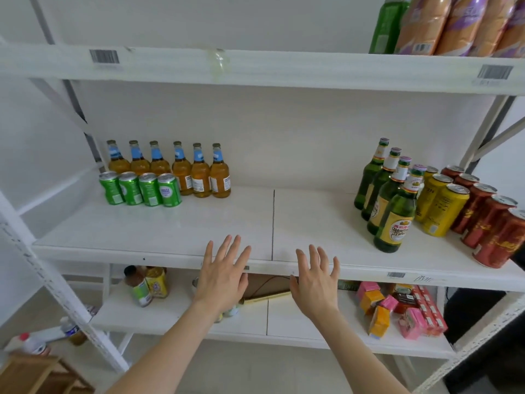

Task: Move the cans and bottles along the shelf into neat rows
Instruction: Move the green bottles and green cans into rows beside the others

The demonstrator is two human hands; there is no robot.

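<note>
Both hands hovered at front edge of middle shelf (pixel 170 223), holding nothing. Left hand (pixel 223 275) & right hand (pixel 314 282): fingers spread apart. Amber bottles (pixel 181 169) w/ green cans (pixel 140 189) in rows back left; green bottles (pixel 389 194), yellow cans (pixel 440 206), red cans (pixel 488 217) in rows at right.

This looks like a small shop or a mock retail stockroom. White metal shelving (pixel 284 69) carries barcode labels (pixel 104 56) on its front edges. Drinks stand grouped by kind: 6 amber bottles (pixel 200 173), 4 green cans (pixel 149 189), green beer bottles (pixel 395 220), yellow cans (pixel 443 209), red cans (pixel 488 223). Boxed goods (pixel 409 314) fill the shelf below, packaged bags (pixel 454 24) the one above.
</note>
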